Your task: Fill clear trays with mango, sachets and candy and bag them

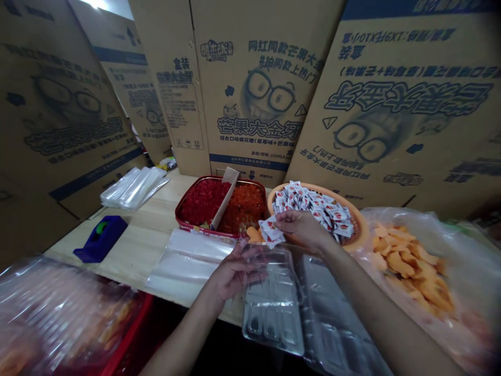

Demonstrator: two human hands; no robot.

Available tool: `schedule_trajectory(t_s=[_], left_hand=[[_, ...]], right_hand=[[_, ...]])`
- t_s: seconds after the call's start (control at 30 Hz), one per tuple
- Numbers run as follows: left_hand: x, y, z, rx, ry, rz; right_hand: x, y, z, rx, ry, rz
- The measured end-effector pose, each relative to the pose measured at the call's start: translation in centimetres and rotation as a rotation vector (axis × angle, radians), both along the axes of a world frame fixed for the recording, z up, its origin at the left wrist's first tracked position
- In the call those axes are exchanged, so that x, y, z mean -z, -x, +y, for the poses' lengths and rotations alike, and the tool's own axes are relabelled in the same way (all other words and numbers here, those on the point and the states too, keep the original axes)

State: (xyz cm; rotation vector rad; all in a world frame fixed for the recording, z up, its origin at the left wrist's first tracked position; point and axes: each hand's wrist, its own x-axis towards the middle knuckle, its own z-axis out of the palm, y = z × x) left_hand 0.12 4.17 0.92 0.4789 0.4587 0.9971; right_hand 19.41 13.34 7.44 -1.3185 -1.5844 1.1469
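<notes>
Just before the basket [362, 224], the right hand [303, 228] pinched white packets [273, 233]. Nearer than the basket and left of it, the left hand [235, 272] gripped a clear tray [274, 313]; beside the basket stood a red tub [183, 223].

Boxes [270, 104] stood at twelve o'clock behind the tub [203, 230]; packets [313, 209] lay in the basket [362, 224] at one; the bag [467, 282] sat at two, the tape dispenser [99, 243] at ten.

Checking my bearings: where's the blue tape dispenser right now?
In the head view, the blue tape dispenser sits at the left on the table, just in front of the stack of clear plastic bags.
</notes>
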Motion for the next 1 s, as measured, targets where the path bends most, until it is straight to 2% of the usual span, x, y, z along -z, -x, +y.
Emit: schedule_trajectory(t_s=[0.1, 0.2, 0.4, 0.57, 0.73, 0.83, 0.93, 1.0], left_hand=[[-0.5, -0.1, -0.1, 0.002, -0.025, -0.002], [-0.6, 0.1, -0.3, 0.012, -0.037, 0.000], [-0.4, 0.4, -0.6, -0.003, -0.011, -0.042], [-0.6, 0.4, -0.7, 0.013, -0.028, 0.041], [-0.6, 0.4, -0.8, 0.006, -0.023, 0.022], [-0.4, 0.7, -0.8, -0.007, -0.015, 0.020], [-0.3, 1.1, -0.9, -0.022, -0.010, 0.032], [-0.2, 1.3, -1.0, -0.021, -0.014, 0.034]], right_hand=[[0.4, 2.5, -1.3, -0.161, 0.103, 0.047], [0.3, 3.7, -1.8, -0.268, 0.069, -0.029], [-0.2, 4.0, -1.9, -0.255, 0.039, -0.012], [0.2, 4.0, -2.0, -0.235, 0.049, -0.009], [0.5, 3.7, -2.1, -0.057, 0.049, 0.113], [0.5, 1.8, -1.7, 0.041, 0.034, 0.190], [0.4, -1.6, -0.8, 0.206, -0.021, 0.077], [0.4, -3.4, -0.4, 0.334, -0.087, -0.129]])
